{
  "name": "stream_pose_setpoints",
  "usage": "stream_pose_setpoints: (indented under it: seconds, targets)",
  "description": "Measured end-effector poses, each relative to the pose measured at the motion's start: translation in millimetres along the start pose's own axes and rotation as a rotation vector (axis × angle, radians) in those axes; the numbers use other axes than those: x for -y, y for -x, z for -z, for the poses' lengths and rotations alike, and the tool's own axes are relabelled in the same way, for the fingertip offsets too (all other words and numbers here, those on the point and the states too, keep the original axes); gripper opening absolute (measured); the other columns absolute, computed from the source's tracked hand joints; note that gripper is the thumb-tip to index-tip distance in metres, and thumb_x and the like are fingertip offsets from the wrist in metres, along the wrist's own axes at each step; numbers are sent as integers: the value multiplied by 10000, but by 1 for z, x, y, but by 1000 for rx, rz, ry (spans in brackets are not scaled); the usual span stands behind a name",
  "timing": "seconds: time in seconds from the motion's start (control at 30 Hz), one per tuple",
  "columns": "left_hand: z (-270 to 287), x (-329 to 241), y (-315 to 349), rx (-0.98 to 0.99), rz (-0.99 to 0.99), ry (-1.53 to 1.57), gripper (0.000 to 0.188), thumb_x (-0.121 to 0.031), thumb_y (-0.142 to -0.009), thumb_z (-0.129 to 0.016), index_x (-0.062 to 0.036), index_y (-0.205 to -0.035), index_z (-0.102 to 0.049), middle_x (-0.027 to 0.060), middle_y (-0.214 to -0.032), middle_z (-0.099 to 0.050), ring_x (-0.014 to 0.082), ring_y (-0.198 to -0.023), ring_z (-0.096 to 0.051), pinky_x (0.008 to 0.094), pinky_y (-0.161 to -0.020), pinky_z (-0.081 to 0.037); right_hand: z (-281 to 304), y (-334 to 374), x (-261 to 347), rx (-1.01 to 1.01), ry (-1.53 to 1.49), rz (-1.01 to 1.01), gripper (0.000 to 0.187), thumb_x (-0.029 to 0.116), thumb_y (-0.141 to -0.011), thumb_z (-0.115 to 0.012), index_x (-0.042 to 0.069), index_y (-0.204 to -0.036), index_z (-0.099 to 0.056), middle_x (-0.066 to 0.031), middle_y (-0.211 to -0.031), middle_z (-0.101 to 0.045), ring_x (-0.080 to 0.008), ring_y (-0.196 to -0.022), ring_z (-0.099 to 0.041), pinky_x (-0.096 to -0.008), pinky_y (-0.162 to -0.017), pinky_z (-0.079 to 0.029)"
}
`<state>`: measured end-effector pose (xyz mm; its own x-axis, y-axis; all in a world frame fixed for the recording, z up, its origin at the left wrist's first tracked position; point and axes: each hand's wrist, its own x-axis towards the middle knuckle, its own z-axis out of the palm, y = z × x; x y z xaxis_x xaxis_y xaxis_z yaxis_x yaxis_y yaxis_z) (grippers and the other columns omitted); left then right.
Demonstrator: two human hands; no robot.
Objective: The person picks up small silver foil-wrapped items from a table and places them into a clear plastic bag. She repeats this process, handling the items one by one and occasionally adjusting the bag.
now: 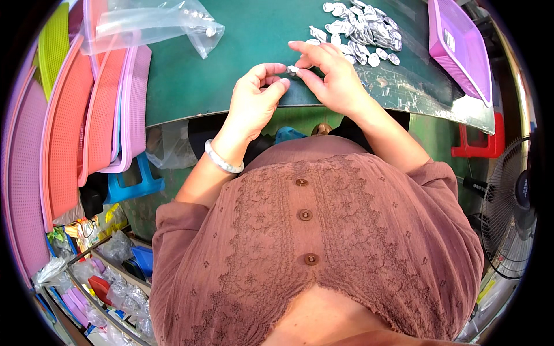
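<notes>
Above the near edge of the green tabletop [242, 49], my two hands meet at a small silvery-white oval piece [292, 70]. My right hand [337, 78] pinches it between thumb and fingertips, with the index finger stretched out beyond. On the other side, my left hand [257, 95] has its index fingertip at the piece's left end; a gap shows between that finger and the thumb. Further back on the right lies a loose heap of similar silvery oval pieces [375, 34], some scattered toward my right hand. A clear plastic bag [199, 29] with a few pieces inside lies back left.
Stacked pink, orange and lilac perforated plastic baskets [66, 132] rise along the left. A purple basket [459, 52] stands at the table's right end. Below are a red plastic stool [482, 141] and a black fan [511, 202]. Bagged goods [118, 288] fill shelving at lower left.
</notes>
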<state>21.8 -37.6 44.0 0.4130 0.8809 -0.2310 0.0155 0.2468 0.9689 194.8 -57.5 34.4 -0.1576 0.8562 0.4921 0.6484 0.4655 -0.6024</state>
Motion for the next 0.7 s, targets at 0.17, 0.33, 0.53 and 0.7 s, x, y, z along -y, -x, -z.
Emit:
stream_pose_setpoints:
  seconds: [0.17,0.33,0.53,0.7]
  targets:
    - [-3,-3,-2,18,2,46,147,-107,-835,-580,-34,-960,-554,-15,-748,-549,22,-526,-406,151,-460,-320,1,0,3,12,-231,-79,421,9,-800,-554,79,-1210,-491,-50,-810,-614,-121,-783,-565,-257,-775,-436]
    - [-2,-1,-1,115,49,143,89,-124,-836,-592,-54,-878,-558,-14,-734,-557,27,-527,-414,152,-459,-318,8,0,10,65,-433,-237,427,9,-816,-536,69,-1232,-463,-40,-806,-622,-84,-785,-554,-228,-761,-429]
    - [-8,-2,-1,117,39,151,90,-130,-834,-603,-60,-848,-547,5,-744,-573,38,-524,-421,155,-449,-311,6,1,8,0,-570,-335,382,46,-819,-541,26,-1194,-472,-58,-790,-640,-93,-757,-582,-245,-710,-461]
    - [-8,-1,-2,157,45,315,82,-116,-845,-586,-62,-843,-524,32,-789,-586,44,-535,-428,158,-450,-308,5,2,5,-42,-608,-338,396,47,-818,-548,23,-1205,-465,-60,-808,-642,-97,-789,-576,-242,-757,-445]
